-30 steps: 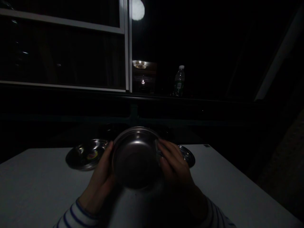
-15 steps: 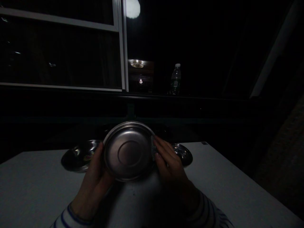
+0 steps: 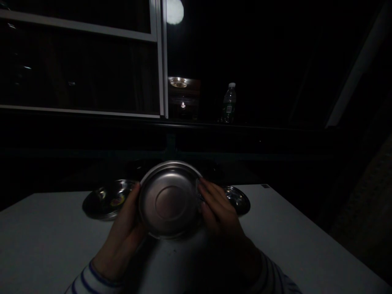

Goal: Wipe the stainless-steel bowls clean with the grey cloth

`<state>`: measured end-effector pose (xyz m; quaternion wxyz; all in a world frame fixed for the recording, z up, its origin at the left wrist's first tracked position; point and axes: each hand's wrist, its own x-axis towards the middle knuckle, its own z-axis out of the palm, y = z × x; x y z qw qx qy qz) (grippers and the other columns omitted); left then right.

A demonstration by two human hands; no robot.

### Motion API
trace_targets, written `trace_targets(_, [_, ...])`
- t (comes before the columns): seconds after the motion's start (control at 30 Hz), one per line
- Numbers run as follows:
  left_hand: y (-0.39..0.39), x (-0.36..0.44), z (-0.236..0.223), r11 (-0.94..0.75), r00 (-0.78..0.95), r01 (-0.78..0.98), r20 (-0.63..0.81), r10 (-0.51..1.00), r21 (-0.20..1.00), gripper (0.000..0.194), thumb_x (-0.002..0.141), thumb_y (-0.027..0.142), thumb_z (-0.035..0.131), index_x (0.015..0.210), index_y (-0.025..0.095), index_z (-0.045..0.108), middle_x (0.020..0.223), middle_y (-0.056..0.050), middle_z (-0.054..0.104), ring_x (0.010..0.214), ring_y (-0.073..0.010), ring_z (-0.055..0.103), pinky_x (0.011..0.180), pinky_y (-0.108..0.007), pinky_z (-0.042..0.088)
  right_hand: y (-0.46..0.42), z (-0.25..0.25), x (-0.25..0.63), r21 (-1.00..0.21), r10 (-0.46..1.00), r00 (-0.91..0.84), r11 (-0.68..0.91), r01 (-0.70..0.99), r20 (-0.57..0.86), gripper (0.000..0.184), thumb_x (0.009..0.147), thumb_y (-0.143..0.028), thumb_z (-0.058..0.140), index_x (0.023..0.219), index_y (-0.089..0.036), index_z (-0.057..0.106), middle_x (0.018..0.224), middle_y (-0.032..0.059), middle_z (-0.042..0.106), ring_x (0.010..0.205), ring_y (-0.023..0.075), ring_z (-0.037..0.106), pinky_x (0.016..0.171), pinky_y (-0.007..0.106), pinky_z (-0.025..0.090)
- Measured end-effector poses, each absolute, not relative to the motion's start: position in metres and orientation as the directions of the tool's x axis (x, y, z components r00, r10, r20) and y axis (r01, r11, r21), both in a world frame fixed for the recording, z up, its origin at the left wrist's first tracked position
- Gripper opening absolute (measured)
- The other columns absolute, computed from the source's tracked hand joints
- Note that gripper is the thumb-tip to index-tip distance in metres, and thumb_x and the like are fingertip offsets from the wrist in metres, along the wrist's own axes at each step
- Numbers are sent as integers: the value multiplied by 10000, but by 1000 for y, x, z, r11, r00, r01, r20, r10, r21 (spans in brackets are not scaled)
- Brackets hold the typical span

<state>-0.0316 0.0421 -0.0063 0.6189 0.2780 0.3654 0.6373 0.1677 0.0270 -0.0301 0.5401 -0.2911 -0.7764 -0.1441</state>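
A round stainless steel dish [image 3: 170, 203] is raised over the table, tilted so that its ringed base faces me. My left hand [image 3: 124, 234] grips its left rim, thumb along the edge. My right hand [image 3: 222, 212] is closed at the right side of the dish, its fingers pressing a small grey textured pad [image 3: 198, 188] to the metal. Most of the pad is under the fingers, and the dim light hides its exact kind. Behind my left hand lies a shiny metal bowl [image 3: 104, 200] with a coloured label inside. A smaller metal bowl [image 3: 237, 199] is partly hidden behind my right hand.
The white table [image 3: 45, 245] reaches out to both sides, with a small dark patch [image 3: 265, 185] at its far right corner. Beyond it, a plastic bottle [image 3: 229, 104] with a white cap stands on the sill of a white-framed window [image 3: 162, 61].
The dish and both hands appear slightly further right and lower, while the whole view has shifted a little. The fingers of my right hand now cover more of the pad.
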Motion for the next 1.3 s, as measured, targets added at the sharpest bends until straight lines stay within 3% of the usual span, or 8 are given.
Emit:
trace_targets(0.1, [36,-22,-4,183,-24,-613,-250,968,768,136,719,324,660,788,208,653,645,-15,701,555,-189,651,494,-275,524,25,-21,175,-103,342,-282,779,618,897,378,853,-82,417,1219,-69,512,1246,167,531,1193,188,430,968,367,422])
trace_targets(0.17, [33,-15,-3,220,5,-612,-275,961,759,102,723,294,662,748,195,656,620,-6,695,516,-155,636,473,-234,510,24,-16,178,-106,369,-318,781,616,873,359,861,-90,412,1200,-62,527,1238,157,541,1187,179,434,971,352,420])
trace_targets(0.33, [27,-8,2,174,-36,-600,-244,969,781,120,787,272,599,794,168,659,641,-2,701,512,-119,635,518,-208,524,24,-17,178,-135,377,-325,806,576,867,393,874,-104,411,1261,-126,478,1285,125,505,1211,177,415,989,390,404])
trace_targets(0.53, [30,-20,11,20,-153,-701,-178,972,713,185,864,282,478,831,220,650,674,39,710,546,-115,652,513,-217,535,31,-28,174,-193,381,-237,804,562,894,443,868,-103,429,1308,-158,432,1304,124,489,1236,172,405,1000,386,401])
trace_targets(0.77, [30,-17,7,48,-148,-608,-172,974,792,149,801,308,574,802,189,664,646,9,692,508,-122,628,484,-216,513,30,-25,181,-194,413,-246,772,606,877,402,881,-129,418,1280,-152,468,1274,105,526,1205,169,441,977,374,424])
trace_targets(1.07, [21,-12,-1,67,-92,-346,-105,990,936,356,675,491,640,569,151,623,477,5,598,437,-112,530,433,-201,417,27,-22,181,-52,375,-373,761,647,849,389,874,-102,408,1259,-113,471,1264,121,526,1206,185,424,970,384,420])
trace_targets(1.3, [12,1,-4,46,-48,-291,-63,997,955,387,691,524,601,622,148,661,499,8,597,481,-122,558,464,-205,425,24,-23,173,141,304,-472,701,699,827,334,887,-153,390,1193,-99,513,1239,134,534,1149,234,441,892,406,460])
